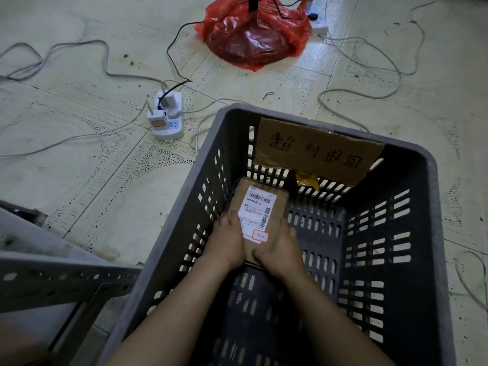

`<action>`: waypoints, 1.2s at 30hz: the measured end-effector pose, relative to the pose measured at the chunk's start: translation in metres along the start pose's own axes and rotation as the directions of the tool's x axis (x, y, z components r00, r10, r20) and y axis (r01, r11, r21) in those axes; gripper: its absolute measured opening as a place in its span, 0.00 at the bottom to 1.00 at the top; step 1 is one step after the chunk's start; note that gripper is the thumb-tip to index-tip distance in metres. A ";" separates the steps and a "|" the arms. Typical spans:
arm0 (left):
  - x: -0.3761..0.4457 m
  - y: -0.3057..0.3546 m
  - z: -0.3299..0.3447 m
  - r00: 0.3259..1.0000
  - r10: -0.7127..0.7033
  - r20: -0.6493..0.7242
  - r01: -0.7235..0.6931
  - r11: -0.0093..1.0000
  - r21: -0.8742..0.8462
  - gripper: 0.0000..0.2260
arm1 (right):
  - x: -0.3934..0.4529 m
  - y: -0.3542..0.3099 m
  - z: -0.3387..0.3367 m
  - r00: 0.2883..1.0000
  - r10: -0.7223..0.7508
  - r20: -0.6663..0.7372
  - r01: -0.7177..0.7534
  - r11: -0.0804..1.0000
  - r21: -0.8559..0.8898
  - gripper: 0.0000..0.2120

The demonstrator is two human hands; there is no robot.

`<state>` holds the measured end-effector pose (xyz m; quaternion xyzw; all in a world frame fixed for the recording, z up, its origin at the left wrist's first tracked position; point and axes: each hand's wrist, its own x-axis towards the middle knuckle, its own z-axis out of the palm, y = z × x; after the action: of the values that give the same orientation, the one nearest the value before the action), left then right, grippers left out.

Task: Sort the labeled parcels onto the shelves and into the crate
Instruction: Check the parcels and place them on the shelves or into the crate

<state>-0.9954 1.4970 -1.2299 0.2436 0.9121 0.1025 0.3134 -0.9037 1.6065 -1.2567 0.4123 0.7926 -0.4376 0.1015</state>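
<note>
Parcel (pixel 261 215), a brown cardboard one with a white shipping label (pixel 256 216) facing up, is sitting low inside the grey slotted crate (pixel 433 233), toward its left wall, and I'm holding it from both sides. My left hand (pixel 227 241) is gripping the near left edge, thumb lying over the label's margin. My right hand (pixel 278 248) is gripping the near right corner, fingers (pixel 286 228) curling up along the side. Whether the parcel is touching the crate floor, I cannot tell. A small red-bordered sticker (pixel 260 235) is showing at the label's near corner. Further in, a scrap of yellow tape (pixel 306 180) is lying by the far wall, and a cardboard sign (pixel 317 151) with handwritten characters is leaning against that wall. Left of the crate, grey perforated shelf rails (pixel 60 276) are crossing the near corner. Out on the tiled floor (pixel 79 101), a white power strip (pixel 166 117) is trailing cables, and beyond it a red plastic bag (pixel 253 35) is bunching around a black pole (pixel 253 6).
</note>
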 end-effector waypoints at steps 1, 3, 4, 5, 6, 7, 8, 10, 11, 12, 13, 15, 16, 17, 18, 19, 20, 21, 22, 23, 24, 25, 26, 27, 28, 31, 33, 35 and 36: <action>0.000 0.000 0.000 1.000 -0.004 -0.006 0.004 1.000 -0.002 0.38 | -0.001 0.000 -0.001 1.000 0.001 0.003 -0.001 1.000 0.000 0.48; -0.001 -0.001 0.000 1.000 -0.017 -0.011 0.017 1.000 -0.013 0.39 | -0.002 -0.001 -0.002 1.000 -0.004 0.014 0.004 1.000 0.001 0.48; -0.001 0.000 -0.001 1.000 -0.022 -0.012 0.022 1.000 -0.012 0.39 | -0.003 -0.001 -0.004 1.000 -0.009 0.016 0.009 1.000 0.006 0.48; -0.002 0.000 -0.001 1.000 -0.028 -0.009 0.027 1.000 -0.010 0.39 | -0.004 -0.002 -0.005 1.000 -0.008 0.022 0.008 1.000 0.009 0.48; -0.003 0.001 -0.001 0.999 -0.031 -0.011 0.031 0.999 -0.008 0.39 | -0.004 -0.002 -0.007 1.000 -0.008 0.024 0.008 1.000 0.008 0.47; -0.004 0.003 -0.003 0.999 -0.035 -0.014 0.035 0.999 -0.005 0.39 | -0.006 -0.004 -0.009 1.000 -0.008 0.022 0.008 1.000 0.004 0.47; -0.007 0.004 -0.004 0.999 -0.035 -0.022 0.035 0.999 -0.001 0.39 | -0.008 -0.004 -0.013 1.000 -0.014 0.017 0.014 1.000 0.001 0.46; -0.012 0.007 -0.008 0.999 -0.040 -0.027 0.039 0.999 -0.012 0.38 | -0.012 -0.007 -0.019 1.000 -0.018 0.017 0.018 1.000 -0.012 0.43; -0.016 0.009 -0.013 0.999 -0.038 -0.026 0.037 0.999 -0.031 0.37 | -0.016 -0.011 -0.025 1.000 -0.022 0.019 0.022 1.000 -0.019 0.42; -0.020 0.013 -0.018 0.999 -0.036 -0.033 0.034 0.998 -0.057 0.36 | -0.021 -0.014 -0.032 0.999 -0.033 0.017 0.033 0.999 -0.022 0.41; -0.025 0.015 -0.024 0.999 -0.039 -0.034 0.037 0.996 -0.084 0.34 | -0.026 -0.019 -0.037 0.999 -0.044 0.015 0.044 0.999 -0.032 0.40; -0.039 0.026 -0.044 0.998 -0.029 -0.052 0.021 0.988 -0.150 0.32 | -0.041 -0.029 -0.056 0.997 -0.071 -0.010 0.071 0.996 -0.046 0.37; -0.047 0.031 -0.053 0.998 -0.020 -0.058 0.010 0.984 -0.177 0.31 | -0.049 -0.034 -0.065 0.997 -0.078 -0.024 0.077 0.995 -0.056 0.37; -0.057 0.036 -0.064 0.999 -0.019 -0.050 0.009 0.980 -0.199 0.31 | -0.059 -0.042 -0.076 0.997 -0.078 -0.029 0.076 0.995 -0.072 0.37; -0.069 0.042 -0.077 0.999 -0.008 -0.051 -0.004 0.974 -0.225 0.31 | -0.070 -0.051 -0.088 0.996 -0.084 -0.037 0.081 0.994 -0.078 0.38; -0.082 0.049 -0.090 0.999 -0.001 -0.048 -0.011 0.968 -0.252 0.32 | -0.084 -0.061 -0.101 0.996 -0.078 -0.038 0.075 0.994 -0.080 0.39; -0.095 0.055 -0.101 0.998 0.010 -0.056 -0.025 0.961 -0.277 0.32 | -0.096 -0.068 -0.111 0.996 -0.082 -0.042 0.078 0.994 -0.083 0.40; -0.112 0.063 -0.116 0.998 0.009 -0.062 -0.027 0.954 -0.297 0.33 | -0.111 -0.079 -0.124 0.996 -0.079 -0.038 0.076 0.994 -0.084 0.41; -0.129 0.071 -0.135 0.997 0.014 -0.077 -0.039 0.946 -0.321 0.33 | -0.127 -0.092 -0.140 0.996 -0.082 -0.038 0.079 0.994 -0.075 0.41; -0.147 0.080 -0.152 0.996 0.003 -0.091 -0.034 0.937 -0.347 0.33 | -0.144 -0.105 -0.155 0.996 -0.080 -0.039 0.078 0.995 -0.069 0.41; -0.163 0.088 -0.167 0.994 -0.003 -0.106 -0.038 0.922 -0.384 0.33 | -0.158 -0.114 -0.167 0.995 -0.094 -0.045 0.092 0.994 -0.059 0.41; -0.183 0.098 -0.189 0.993 -0.019 -0.115 -0.032 0.905 -0.424 0.33 | -0.178 -0.131 -0.186 0.994 -0.096 -0.055 0.094 0.994 -0.053 0.41; -0.200 0.106 -0.206 0.991 -0.025 -0.129 -0.037 0.889 -0.456 0.33 | -0.195 -0.143 -0.201 0.992 -0.108 -0.067 0.105 0.993 -0.048 0.40; -0.214 0.113 -0.221 0.991 -0.041 -0.128 -0.025 0.878 -0.478 0.33 | -0.210 -0.156 -0.214 0.991 -0.109 -0.071 0.106 0.993 -0.046 0.40; -0.232 0.123 -0.243 0.987 -0.031 -0.155 -0.051 0.865 -0.500 0.33 | -0.226 -0.170 -0.233 0.989 -0.120 -0.086 0.117 0.992 -0.037 0.39; -0.280 0.148 -0.296 0.982 -0.029 -0.188 -0.078 0.839 -0.539 0.33 | -0.279 -0.210 -0.278 0.982 -0.142 -0.122 0.142 0.990 -0.009 0.38; -0.323 0.171 -0.347 0.976 -0.021 -0.219 -0.111 0.811 -0.575 0.31 | -0.322 -0.248 -0.322 0.977 -0.150 -0.155 0.152 0.988 0.001 0.37; -0.348 0.185 -0.370 0.967 -0.011 -0.255 -0.150 0.784 -0.602 0.28 | -0.347 -0.265 -0.342 0.966 -0.182 -0.181 0.189 0.982 0.023 0.34; -0.366 0.196 -0.395 0.957 0.003 -0.290 -0.189 0.765 -0.616 0.26 | -0.363 -0.282 -0.361 0.957 -0.206 -0.205 0.220 0.974 0.051 0.32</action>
<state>-0.9154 1.4656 -0.6636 0.1531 0.8434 0.4540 0.2432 -0.8091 1.6042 -0.6800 0.3696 0.8221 -0.4312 -0.0411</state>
